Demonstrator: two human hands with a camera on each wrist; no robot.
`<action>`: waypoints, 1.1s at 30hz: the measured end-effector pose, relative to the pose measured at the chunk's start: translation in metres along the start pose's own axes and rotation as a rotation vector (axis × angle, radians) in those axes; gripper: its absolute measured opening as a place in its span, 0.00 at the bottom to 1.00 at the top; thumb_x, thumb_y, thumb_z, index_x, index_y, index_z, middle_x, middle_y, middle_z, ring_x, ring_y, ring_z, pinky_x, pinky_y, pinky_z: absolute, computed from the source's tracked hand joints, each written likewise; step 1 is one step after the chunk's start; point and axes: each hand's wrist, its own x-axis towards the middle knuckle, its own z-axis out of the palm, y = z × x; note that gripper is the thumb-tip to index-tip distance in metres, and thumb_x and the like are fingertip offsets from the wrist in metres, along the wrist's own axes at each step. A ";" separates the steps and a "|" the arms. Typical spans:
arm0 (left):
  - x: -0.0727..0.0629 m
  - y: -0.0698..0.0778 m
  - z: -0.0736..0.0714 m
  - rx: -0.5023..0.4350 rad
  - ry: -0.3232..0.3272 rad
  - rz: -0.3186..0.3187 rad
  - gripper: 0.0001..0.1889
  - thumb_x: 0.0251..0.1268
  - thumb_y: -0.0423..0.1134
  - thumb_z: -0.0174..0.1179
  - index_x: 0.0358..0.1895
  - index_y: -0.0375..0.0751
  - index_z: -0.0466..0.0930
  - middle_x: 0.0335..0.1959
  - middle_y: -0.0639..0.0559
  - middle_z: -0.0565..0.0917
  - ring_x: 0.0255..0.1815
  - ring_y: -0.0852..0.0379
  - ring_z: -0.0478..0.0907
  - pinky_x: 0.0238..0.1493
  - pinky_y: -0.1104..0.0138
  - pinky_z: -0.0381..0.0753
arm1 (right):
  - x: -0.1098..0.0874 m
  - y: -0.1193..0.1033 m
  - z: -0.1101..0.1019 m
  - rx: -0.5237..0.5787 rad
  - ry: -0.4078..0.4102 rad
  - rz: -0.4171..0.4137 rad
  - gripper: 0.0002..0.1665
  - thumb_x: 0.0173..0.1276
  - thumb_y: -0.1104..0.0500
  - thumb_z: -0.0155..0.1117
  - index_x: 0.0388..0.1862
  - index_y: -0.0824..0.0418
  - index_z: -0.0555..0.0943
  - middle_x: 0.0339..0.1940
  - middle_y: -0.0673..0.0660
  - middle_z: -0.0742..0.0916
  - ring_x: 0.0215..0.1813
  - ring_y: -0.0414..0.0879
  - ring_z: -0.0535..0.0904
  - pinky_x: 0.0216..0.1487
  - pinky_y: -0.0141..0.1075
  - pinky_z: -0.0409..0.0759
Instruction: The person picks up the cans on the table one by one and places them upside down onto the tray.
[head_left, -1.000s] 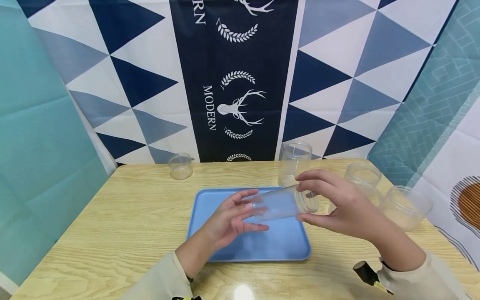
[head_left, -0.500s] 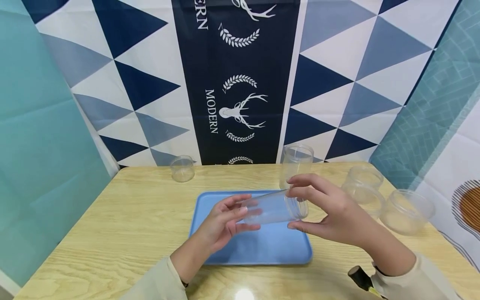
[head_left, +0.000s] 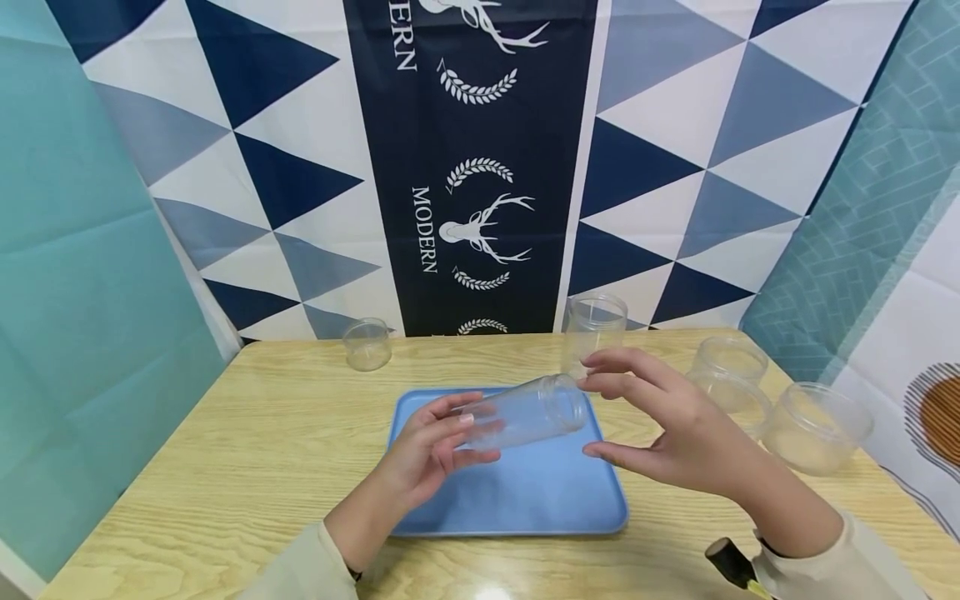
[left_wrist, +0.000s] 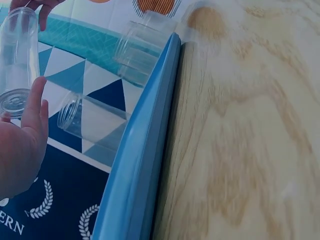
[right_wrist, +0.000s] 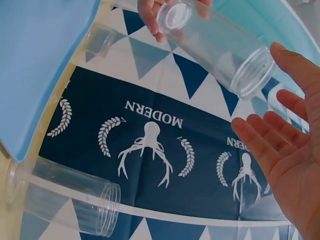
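- Clock directions here are read from the wearer's place, with 12 o'clock straight ahead and the blue tray [head_left: 540,493] at the centre of the dial.
- The clear jar [head_left: 525,413] is held up over the tray, apart from it, leaning with its threaded mouth pointing between 2 and 3 o'clock and its base toward 9.
- The left hand [head_left: 422,450] is clamped on the clear jar near its base, thumb across the near side and fingers seen through the clear wall.
- The right hand [head_left: 671,423] waits just beside the mouth, thumb and fingers well apart; I cannot tell whether a fingertip brushes the rim.
- At 1 o'clock, just past the tray, a tall jar [head_left: 596,327] stands upright on the wood-grained surface [head_left: 247,450].
- At 10 o'clock, near the far edge, sits a short jar [head_left: 367,347].
- Between 2 and 3 o'clock there are 3 more clear containers: a back tub [head_left: 729,357], a middle tub [head_left: 738,402] overlapping it in view, and a right tub [head_left: 817,433] nearest the wearer.
- Behind everything hangs a patterned cloth [head_left: 480,108] with triangles, white deer heads and the word MODERN.
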 end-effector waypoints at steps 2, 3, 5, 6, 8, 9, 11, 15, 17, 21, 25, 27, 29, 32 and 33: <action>-0.001 0.003 -0.003 0.015 0.002 0.008 0.15 0.67 0.29 0.55 0.55 0.39 0.78 0.53 0.45 0.82 0.58 0.44 0.78 0.51 0.50 0.81 | -0.001 0.001 0.000 0.006 0.001 0.005 0.30 0.65 0.41 0.64 0.53 0.64 0.80 0.57 0.61 0.80 0.50 0.47 0.79 0.51 0.24 0.77; -0.002 0.005 -0.004 0.024 0.003 0.015 0.14 0.67 0.29 0.54 0.55 0.39 0.78 0.53 0.46 0.82 0.58 0.45 0.79 0.51 0.50 0.81 | -0.001 0.002 0.000 0.009 0.004 0.003 0.30 0.65 0.41 0.64 0.53 0.65 0.80 0.56 0.61 0.80 0.48 0.47 0.80 0.49 0.25 0.78; -0.003 0.008 -0.006 0.041 0.010 0.025 0.14 0.68 0.29 0.54 0.53 0.42 0.80 0.52 0.46 0.82 0.57 0.46 0.79 0.50 0.51 0.81 | -0.003 0.004 0.000 0.012 0.007 0.004 0.30 0.66 0.41 0.64 0.53 0.64 0.80 0.56 0.60 0.80 0.50 0.46 0.79 0.48 0.24 0.78; -0.003 0.010 -0.007 0.049 0.014 0.031 0.14 0.68 0.29 0.54 0.53 0.42 0.80 0.52 0.47 0.83 0.57 0.46 0.79 0.50 0.50 0.81 | -0.004 0.006 0.000 0.009 0.004 0.007 0.30 0.66 0.41 0.64 0.53 0.64 0.80 0.56 0.60 0.80 0.50 0.46 0.79 0.48 0.24 0.78; -0.004 0.014 -0.009 0.059 0.032 0.042 0.14 0.68 0.29 0.54 0.53 0.43 0.80 0.51 0.48 0.83 0.56 0.46 0.79 0.49 0.51 0.81 | -0.005 0.008 0.000 -0.005 0.000 0.008 0.30 0.66 0.40 0.63 0.53 0.63 0.80 0.56 0.60 0.80 0.51 0.46 0.78 0.48 0.24 0.78; -0.005 0.016 -0.010 0.063 0.041 0.048 0.14 0.68 0.28 0.54 0.52 0.43 0.80 0.51 0.48 0.83 0.56 0.47 0.80 0.49 0.51 0.82 | -0.006 0.008 -0.001 -0.012 -0.008 0.022 0.30 0.66 0.39 0.62 0.53 0.62 0.80 0.57 0.59 0.80 0.51 0.46 0.78 0.49 0.24 0.77; -0.005 0.021 -0.013 0.074 0.052 0.062 0.14 0.67 0.28 0.54 0.53 0.43 0.81 0.51 0.48 0.83 0.56 0.47 0.80 0.49 0.51 0.82 | -0.007 0.010 -0.001 -0.029 -0.018 0.038 0.30 0.67 0.38 0.60 0.53 0.61 0.80 0.57 0.59 0.80 0.52 0.47 0.78 0.51 0.23 0.76; -0.007 0.030 -0.018 0.107 0.072 0.097 0.15 0.67 0.27 0.53 0.51 0.44 0.82 0.51 0.48 0.83 0.55 0.47 0.81 0.48 0.50 0.82 | -0.009 0.013 -0.002 -0.059 -0.034 0.061 0.30 0.68 0.36 0.58 0.53 0.59 0.80 0.58 0.57 0.79 0.52 0.46 0.78 0.53 0.23 0.74; -0.008 0.035 -0.020 0.127 0.086 0.116 0.15 0.66 0.26 0.53 0.51 0.44 0.82 0.50 0.48 0.84 0.54 0.48 0.81 0.48 0.50 0.82 | -0.009 0.016 -0.001 -0.066 -0.028 0.054 0.29 0.68 0.37 0.57 0.52 0.59 0.80 0.57 0.57 0.80 0.51 0.46 0.79 0.51 0.24 0.76; -0.010 0.044 -0.026 0.165 0.132 0.138 0.15 0.66 0.26 0.54 0.51 0.45 0.82 0.50 0.49 0.84 0.53 0.49 0.81 0.47 0.50 0.82 | -0.012 0.021 0.001 -0.063 -0.030 0.079 0.29 0.69 0.36 0.56 0.51 0.58 0.80 0.56 0.57 0.80 0.51 0.46 0.78 0.46 0.26 0.78; -0.014 0.052 -0.032 0.218 0.178 0.143 0.15 0.66 0.27 0.54 0.52 0.45 0.81 0.51 0.49 0.83 0.53 0.49 0.81 0.47 0.51 0.82 | -0.016 0.027 0.004 -0.070 -0.031 0.102 0.28 0.68 0.37 0.58 0.49 0.58 0.81 0.54 0.56 0.81 0.51 0.47 0.78 0.45 0.25 0.78; -0.015 0.057 -0.036 0.240 0.197 0.143 0.15 0.66 0.27 0.54 0.51 0.45 0.81 0.52 0.49 0.83 0.53 0.50 0.81 0.47 0.51 0.83 | -0.018 0.030 0.006 -0.082 -0.034 0.109 0.27 0.68 0.37 0.58 0.49 0.58 0.81 0.53 0.55 0.82 0.49 0.47 0.79 0.45 0.24 0.77; -0.016 0.061 -0.039 0.264 0.215 0.141 0.15 0.67 0.27 0.54 0.50 0.47 0.82 0.52 0.50 0.83 0.53 0.50 0.82 0.47 0.52 0.83 | -0.020 0.033 0.007 -0.099 -0.043 0.121 0.27 0.68 0.37 0.57 0.48 0.59 0.81 0.52 0.55 0.82 0.46 0.46 0.79 0.46 0.23 0.76; -0.016 0.066 -0.044 0.283 0.236 0.150 0.15 0.67 0.26 0.54 0.50 0.48 0.82 0.52 0.49 0.82 0.53 0.50 0.82 0.46 0.53 0.83 | -0.023 0.037 0.009 -0.128 -0.081 0.151 0.25 0.68 0.39 0.60 0.47 0.59 0.81 0.51 0.53 0.82 0.44 0.44 0.80 0.45 0.25 0.77; -0.017 0.068 -0.045 0.293 0.244 0.154 0.15 0.67 0.26 0.55 0.50 0.48 0.83 0.52 0.50 0.82 0.53 0.50 0.82 0.46 0.53 0.83 | -0.024 0.038 0.010 -0.135 -0.099 0.163 0.23 0.67 0.42 0.64 0.46 0.59 0.81 0.51 0.53 0.82 0.44 0.44 0.80 0.44 0.26 0.78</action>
